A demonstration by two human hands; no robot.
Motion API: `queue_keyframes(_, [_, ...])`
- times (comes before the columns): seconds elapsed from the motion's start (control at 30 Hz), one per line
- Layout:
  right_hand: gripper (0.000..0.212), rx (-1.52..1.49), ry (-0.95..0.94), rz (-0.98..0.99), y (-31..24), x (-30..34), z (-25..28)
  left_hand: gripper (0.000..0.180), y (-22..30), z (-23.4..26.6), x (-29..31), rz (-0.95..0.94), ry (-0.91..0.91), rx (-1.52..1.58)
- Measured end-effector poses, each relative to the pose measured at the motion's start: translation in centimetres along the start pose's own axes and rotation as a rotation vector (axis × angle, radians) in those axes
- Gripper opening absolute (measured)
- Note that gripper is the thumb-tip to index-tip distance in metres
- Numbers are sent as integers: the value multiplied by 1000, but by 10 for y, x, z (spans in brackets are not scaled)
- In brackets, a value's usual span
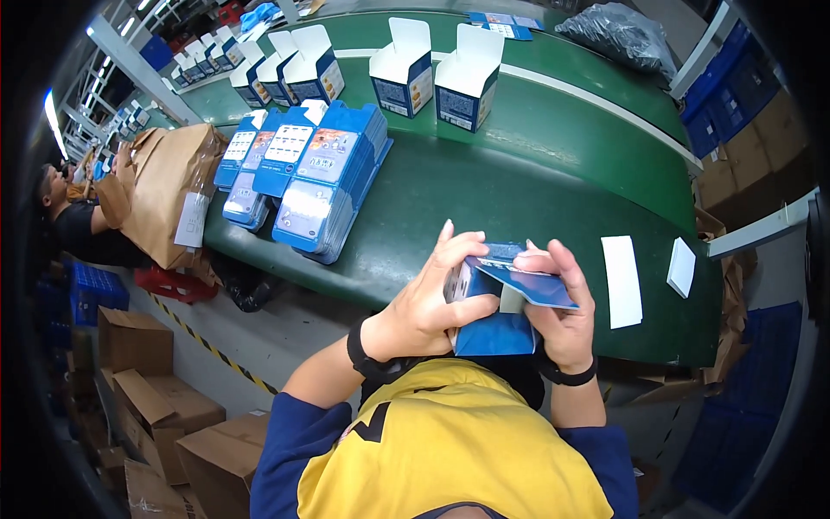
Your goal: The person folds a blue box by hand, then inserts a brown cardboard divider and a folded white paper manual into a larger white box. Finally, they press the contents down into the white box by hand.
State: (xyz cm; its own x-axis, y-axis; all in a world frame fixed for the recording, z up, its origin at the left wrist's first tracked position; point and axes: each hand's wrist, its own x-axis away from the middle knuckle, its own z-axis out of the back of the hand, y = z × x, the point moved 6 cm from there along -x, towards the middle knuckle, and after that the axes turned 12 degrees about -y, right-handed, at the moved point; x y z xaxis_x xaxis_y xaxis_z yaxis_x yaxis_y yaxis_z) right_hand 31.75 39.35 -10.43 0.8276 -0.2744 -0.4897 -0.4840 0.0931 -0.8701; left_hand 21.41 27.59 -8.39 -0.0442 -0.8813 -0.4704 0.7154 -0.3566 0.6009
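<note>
Both hands are at a small blue cardboard box [494, 336], held in front of my body at the near edge of the green work surface. My left hand [424, 303] grips its left side, fingers along the far edge and thumb bent over the top. On the right side, my right hand [566, 316] holds the box with its fingers at a raised blue flap [540, 290]. A pale inner flap shows between the thumb and that blue flap. The box's underside and some fingertips are hidden.
Stacks of flat blue cartons [316, 195] lie left on the green table [424, 186]. Several white-lidded open boxes [467, 95] stand on the conveyor beyond. White paper slips [622, 281] lie at right. A large brown paper sack [169, 186] and another person [82, 212] are far left.
</note>
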Motion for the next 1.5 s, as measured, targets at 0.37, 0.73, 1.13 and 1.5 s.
queue_keyframes(0.37, [58, 454, -139, 172, -29, -14, -14, 78, -1, 7, 1, -90, 96, 156])
queue_keyframes(0.73, [59, 605, -145, -87, -18, -21, -10, 80, 5, 9, -2, -51, 20, 93])
queue_keyframes(1.13, [54, 819, -277, -123, -30, -23, -11, 83, 7, 11, -2, -22, -33, 108])
queue_keyframes(1.5, [91, -267, 312, -114, 4, -13, -7, 88, 7, -10, -12, -35, 56, -166])
